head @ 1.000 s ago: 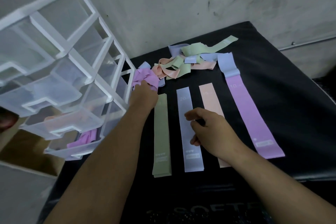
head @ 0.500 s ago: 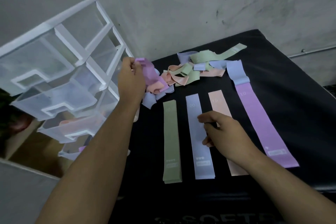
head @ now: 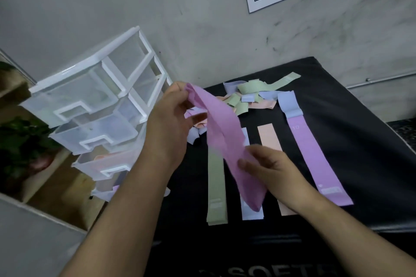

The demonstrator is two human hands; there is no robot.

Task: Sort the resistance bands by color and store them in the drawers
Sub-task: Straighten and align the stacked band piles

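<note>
Sagging creased, the purple band [head: 222,132] is pinched by left hand [head: 167,123] above, right hand [head: 270,168] lower.

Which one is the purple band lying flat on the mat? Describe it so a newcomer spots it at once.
On the black mat, four bands lie flat in a row nearer than the tangled pile. The flat purple band is the rightmost, beside the peach band. Unlike the held purple band, it lies spread out, printed 10, with a blue band at its far end.
</note>
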